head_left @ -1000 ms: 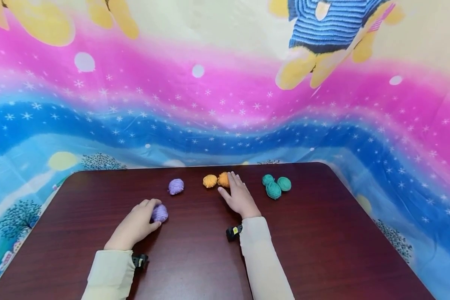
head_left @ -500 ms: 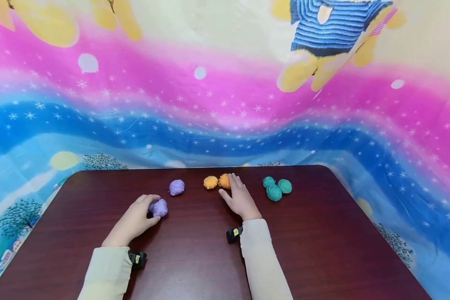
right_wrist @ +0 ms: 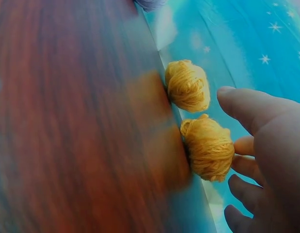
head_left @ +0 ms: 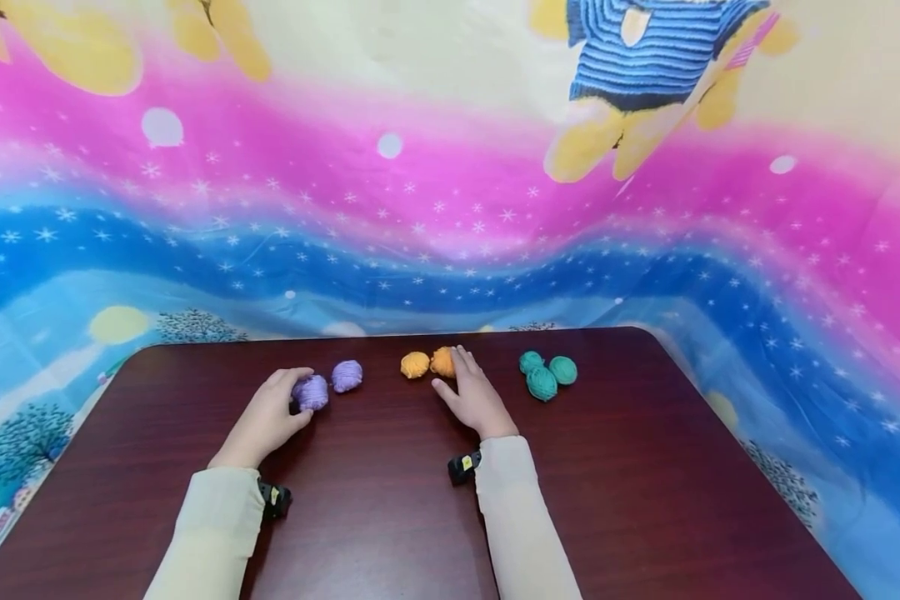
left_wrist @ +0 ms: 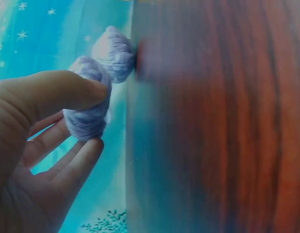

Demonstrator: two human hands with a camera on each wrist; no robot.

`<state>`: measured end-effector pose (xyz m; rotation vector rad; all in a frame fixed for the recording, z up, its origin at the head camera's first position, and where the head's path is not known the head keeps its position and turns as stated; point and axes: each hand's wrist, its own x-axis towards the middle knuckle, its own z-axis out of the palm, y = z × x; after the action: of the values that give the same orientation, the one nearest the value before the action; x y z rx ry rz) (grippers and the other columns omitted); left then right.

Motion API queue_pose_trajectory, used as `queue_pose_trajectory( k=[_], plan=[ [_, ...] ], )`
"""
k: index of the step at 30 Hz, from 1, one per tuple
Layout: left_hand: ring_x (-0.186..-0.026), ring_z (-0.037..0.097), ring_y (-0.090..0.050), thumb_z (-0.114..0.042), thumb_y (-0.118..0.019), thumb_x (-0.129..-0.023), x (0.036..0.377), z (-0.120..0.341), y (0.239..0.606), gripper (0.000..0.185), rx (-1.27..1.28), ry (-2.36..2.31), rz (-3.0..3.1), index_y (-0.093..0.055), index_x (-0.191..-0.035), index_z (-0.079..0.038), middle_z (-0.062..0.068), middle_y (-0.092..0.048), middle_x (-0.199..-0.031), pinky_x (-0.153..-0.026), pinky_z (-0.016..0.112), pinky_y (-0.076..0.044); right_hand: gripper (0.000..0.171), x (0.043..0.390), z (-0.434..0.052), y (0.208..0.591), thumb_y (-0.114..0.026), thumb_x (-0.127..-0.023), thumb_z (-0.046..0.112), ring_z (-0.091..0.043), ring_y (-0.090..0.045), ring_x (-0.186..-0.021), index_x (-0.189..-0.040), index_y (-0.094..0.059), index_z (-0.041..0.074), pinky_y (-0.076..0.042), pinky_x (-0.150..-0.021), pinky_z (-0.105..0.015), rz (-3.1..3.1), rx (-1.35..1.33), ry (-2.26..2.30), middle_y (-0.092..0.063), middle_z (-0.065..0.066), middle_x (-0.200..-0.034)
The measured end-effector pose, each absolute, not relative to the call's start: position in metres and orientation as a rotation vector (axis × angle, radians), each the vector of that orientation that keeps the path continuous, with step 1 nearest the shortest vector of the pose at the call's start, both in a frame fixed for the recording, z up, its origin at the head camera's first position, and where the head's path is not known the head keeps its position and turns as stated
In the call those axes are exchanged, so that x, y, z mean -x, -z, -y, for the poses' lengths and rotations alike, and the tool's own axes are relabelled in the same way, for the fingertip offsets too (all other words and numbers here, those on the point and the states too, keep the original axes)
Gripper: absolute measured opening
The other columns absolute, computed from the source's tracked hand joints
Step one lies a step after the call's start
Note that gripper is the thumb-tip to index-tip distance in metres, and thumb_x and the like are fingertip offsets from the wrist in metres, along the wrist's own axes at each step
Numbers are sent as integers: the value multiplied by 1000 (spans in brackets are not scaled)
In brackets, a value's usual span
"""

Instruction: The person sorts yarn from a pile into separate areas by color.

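Note:
My left hand (head_left: 265, 417) grips a purple ball of yarn (head_left: 312, 393) between thumb and fingers. A second purple yarn ball (head_left: 347, 376) lies just to its right; in the left wrist view, the held yarn ball (left_wrist: 86, 124) overlaps the other purple one (left_wrist: 115, 54). My right hand (head_left: 480, 400) lies beside the orange yarn ball (head_left: 442, 362), its fingers loosely extended. In the right wrist view the fingertips are right at that orange ball (right_wrist: 209, 149), and the thumb stands apart from it. A yellow yarn ball (head_left: 415, 365) sits to the left of the orange one.
Three green yarn balls (head_left: 542, 383) are clustered to the right of my right hand. The dark red-brown table (head_left: 375, 500) has rounded far corners. Behind it hangs a colourful printed cloth (head_left: 420, 217).
My left hand has moved away from me with the purple yarn ball, bringing it beside the other purple one. My right hand has stayed by the orange ball.

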<state>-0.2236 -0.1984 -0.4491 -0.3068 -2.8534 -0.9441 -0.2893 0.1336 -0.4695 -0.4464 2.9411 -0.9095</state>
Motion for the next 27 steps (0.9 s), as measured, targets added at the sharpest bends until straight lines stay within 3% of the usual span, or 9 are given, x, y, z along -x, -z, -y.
queue_pose_trajectory(
  k=[7,21,27],
  plan=[
    [-126,50,-47,0,-72,-88,235,200,452,59,315,905,2895,-47,-142,9,33,-49,-138,-102,63,-43,75,289,-134,471,-53,-105,43,-25,-11,-156,-164,-19,13,-25,-121,-49,-2925,440,910,-13,-6,-170],
    [-127,52,-48,-1,-69,-91,246,193,449,59,255,891,2954,-43,-144,8,37,-42,-140,-103,63,-43,75,288,-135,469,-54,-105,43,-26,-18,-155,-164,-18,15,-29,-120,-48,-2902,428,924,-12,-5,-170],
    [-123,52,-50,0,-69,-91,245,190,451,55,207,874,2911,-47,-140,8,37,-47,-135,-102,63,-44,75,290,-137,469,-55,-105,42,-27,-20,-154,-164,-18,14,-30,-120,-49,-2897,433,943,-13,-6,-170]
  ],
)
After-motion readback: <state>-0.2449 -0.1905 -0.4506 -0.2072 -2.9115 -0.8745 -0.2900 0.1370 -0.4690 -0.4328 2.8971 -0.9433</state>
